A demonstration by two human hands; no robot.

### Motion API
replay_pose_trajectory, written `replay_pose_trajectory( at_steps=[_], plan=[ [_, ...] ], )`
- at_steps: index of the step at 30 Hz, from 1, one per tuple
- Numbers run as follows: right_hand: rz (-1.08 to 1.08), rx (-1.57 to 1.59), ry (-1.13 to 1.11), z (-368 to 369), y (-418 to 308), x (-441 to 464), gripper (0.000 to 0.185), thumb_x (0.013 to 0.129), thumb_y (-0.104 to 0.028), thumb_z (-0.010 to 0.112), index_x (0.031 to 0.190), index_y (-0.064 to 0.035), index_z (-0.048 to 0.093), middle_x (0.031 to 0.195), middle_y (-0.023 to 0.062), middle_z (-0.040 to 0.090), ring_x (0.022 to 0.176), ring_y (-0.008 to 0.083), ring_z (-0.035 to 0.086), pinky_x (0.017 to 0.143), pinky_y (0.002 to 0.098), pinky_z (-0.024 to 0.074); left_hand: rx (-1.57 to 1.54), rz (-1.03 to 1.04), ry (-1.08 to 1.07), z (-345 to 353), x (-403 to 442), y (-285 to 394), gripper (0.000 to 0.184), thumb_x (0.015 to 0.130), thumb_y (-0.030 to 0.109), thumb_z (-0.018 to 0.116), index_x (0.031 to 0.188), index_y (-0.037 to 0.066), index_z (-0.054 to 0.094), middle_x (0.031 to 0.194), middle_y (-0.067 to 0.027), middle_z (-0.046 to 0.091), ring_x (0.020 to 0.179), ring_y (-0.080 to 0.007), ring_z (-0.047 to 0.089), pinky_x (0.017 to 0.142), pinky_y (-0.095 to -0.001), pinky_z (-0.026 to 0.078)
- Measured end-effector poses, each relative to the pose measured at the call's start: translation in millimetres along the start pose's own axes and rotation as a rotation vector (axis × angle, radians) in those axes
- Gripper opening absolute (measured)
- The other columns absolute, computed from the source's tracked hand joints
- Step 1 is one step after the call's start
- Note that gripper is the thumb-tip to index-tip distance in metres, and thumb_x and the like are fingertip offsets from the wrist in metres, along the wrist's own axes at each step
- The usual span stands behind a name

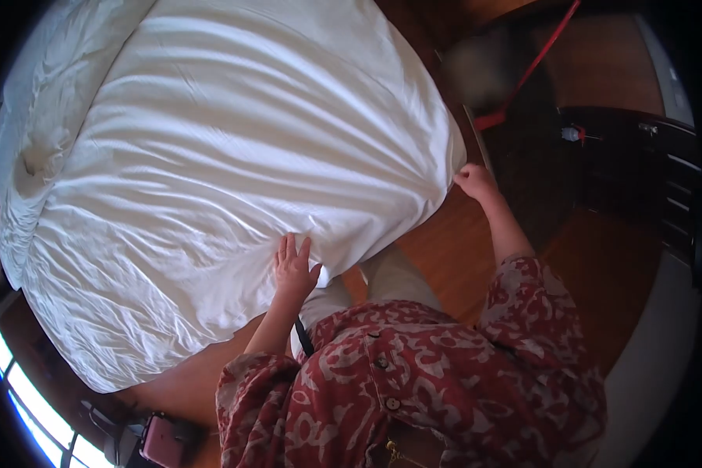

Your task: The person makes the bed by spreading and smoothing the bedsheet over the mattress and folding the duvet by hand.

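Observation:
A large white sheet [234,125] covers the bed, with long folds fanning out from its right corner. At that corner my right hand [476,182] is closed, its fingers pinching the sheet's edge. My left hand [293,269] lies open on the sheet near its front edge, fingers spread and pointing away from me. The front edge of the sheet hangs close to my legs.
A red stick [540,58] slants at the upper right. Dark furniture with drawers [632,168] stands on the right. A pink case [161,441] is on the wooden floor [593,273] side at the lower left, near a bright window [39,405].

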State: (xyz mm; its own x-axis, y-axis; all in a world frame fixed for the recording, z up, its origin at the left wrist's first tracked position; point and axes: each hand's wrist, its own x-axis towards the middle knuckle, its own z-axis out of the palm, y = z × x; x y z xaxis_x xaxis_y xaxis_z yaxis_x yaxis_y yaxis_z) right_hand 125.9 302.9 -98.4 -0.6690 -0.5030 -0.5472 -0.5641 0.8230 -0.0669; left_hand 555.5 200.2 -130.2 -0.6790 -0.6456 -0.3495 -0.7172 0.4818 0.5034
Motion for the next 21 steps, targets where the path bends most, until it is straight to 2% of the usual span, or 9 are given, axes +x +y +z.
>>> replay_pose_trajectory(
  at_steps=[1,4,5,8,9,16,18,19,21],
  plan=[
    [-0.002,0.053,0.064,-6.6,0.3,11.6,0.039,0.072,-0.035,0.062,0.091,-0.0004,0.060,0.085,0.0147,0.063,0.083,0.0254,0.061,0.072,0.0333,0.0471,-0.013,-0.005,0.000,0.0,1.5,3.2,0.065,0.064,0.023,0.069,0.123,0.013,0.042,0.125,-0.0219,0.038,0.117,-0.0386,0.034,0.094,-0.0474,0.030],
    [-0.078,0.198,0.227,-15.7,-16.1,37.4,0.043,0.071,-0.035,0.063,0.098,-0.0010,0.058,0.091,0.0174,0.061,0.087,0.0270,0.060,0.075,0.0335,0.0463,-0.167,0.013,0.091,5.4,17.8,20.3,0.062,0.065,0.022,0.068,0.121,0.011,0.043,0.118,-0.0211,0.042,0.110,-0.0388,0.040,0.091,-0.0459,0.034],
    [-0.029,0.181,0.184,-14.3,-23.6,48.3,0.047,0.071,-0.036,0.062,0.101,-0.0003,0.057,0.096,0.0194,0.060,0.089,0.0298,0.058,0.077,0.0350,0.0455,-0.234,0.025,0.137,8.2,26.5,30.0,0.061,0.065,0.022,0.067,0.120,0.010,0.044,0.116,-0.0208,0.044,0.108,-0.0388,0.042,0.089,-0.0455,0.035],
    [-0.044,0.079,-0.138,-19.1,-53.8,59.9,0.049,0.075,-0.039,0.057,0.107,-0.0030,0.054,0.106,0.0181,0.056,0.100,0.0302,0.054,0.084,0.0375,0.0430,-0.140,-0.018,0.113,8.4,53.5,68.0,0.059,0.066,0.022,0.066,0.120,0.012,0.044,0.110,-0.0201,0.046,0.101,-0.0384,0.045,0.085,-0.0446,0.039],
    [-0.127,0.022,-0.189,-8.7,-51.5,69.0,0.039,0.077,-0.033,0.054,0.102,-0.0035,0.055,0.104,0.0182,0.056,0.098,0.0317,0.054,0.082,0.0396,0.0430,-0.044,-0.040,0.102,12.3,60.4,78.2,0.059,0.065,0.024,0.067,0.118,0.013,0.044,0.102,-0.0179,0.048,0.095,-0.0367,0.047,0.079,-0.0452,0.041],
    [-0.418,0.195,-0.120,-9.8,11.1,95.6,0.023,0.078,-0.024,0.052,0.086,-0.0025,0.054,0.090,0.0196,0.059,0.084,0.0375,0.056,0.073,0.0435,0.0446,0.087,-0.482,0.007,32.1,76.9,141.5,0.053,0.062,0.027,0.068,0.109,0.012,0.051,0.102,-0.0174,0.050,0.099,-0.0343,0.046,0.085,-0.0426,0.039],
    [-0.469,0.169,-0.153,-26.8,8.3,96.5,0.022,0.077,-0.023,0.052,0.084,-0.0020,0.054,0.088,0.0199,0.059,0.083,0.0387,0.055,0.072,0.0440,0.0447,0.102,-0.491,0.096,49.6,84.9,152.1,0.050,0.062,0.026,0.067,0.108,0.013,0.052,0.100,-0.0173,0.051,0.097,-0.0345,0.047,0.083,-0.0425,0.040],
    [-0.503,0.198,-0.151,-22.4,13.2,100.3,0.023,0.076,-0.025,0.055,0.080,-0.0018,0.054,0.079,0.0197,0.059,0.076,0.0358,0.057,0.068,0.0423,0.0453,0.109,-0.491,0.139,54.1,90.5,161.2,0.049,0.063,0.025,0.066,0.108,0.013,0.052,0.099,-0.0172,0.052,0.096,-0.0345,0.048,0.082,-0.0425,0.041],
    [-0.513,0.129,-0.159,-9.4,47.6,113.1,0.020,0.076,-0.022,0.054,0.080,-0.0023,0.054,0.082,0.0206,0.058,0.078,0.0351,0.058,0.068,0.0429,0.0453,0.055,-0.491,0.093,61.8,107.3,188.3,0.052,0.062,0.027,0.066,0.110,0.013,0.052,0.101,-0.0178,0.052,0.099,-0.0354,0.046,0.087,-0.0425,0.038]
  ],
)
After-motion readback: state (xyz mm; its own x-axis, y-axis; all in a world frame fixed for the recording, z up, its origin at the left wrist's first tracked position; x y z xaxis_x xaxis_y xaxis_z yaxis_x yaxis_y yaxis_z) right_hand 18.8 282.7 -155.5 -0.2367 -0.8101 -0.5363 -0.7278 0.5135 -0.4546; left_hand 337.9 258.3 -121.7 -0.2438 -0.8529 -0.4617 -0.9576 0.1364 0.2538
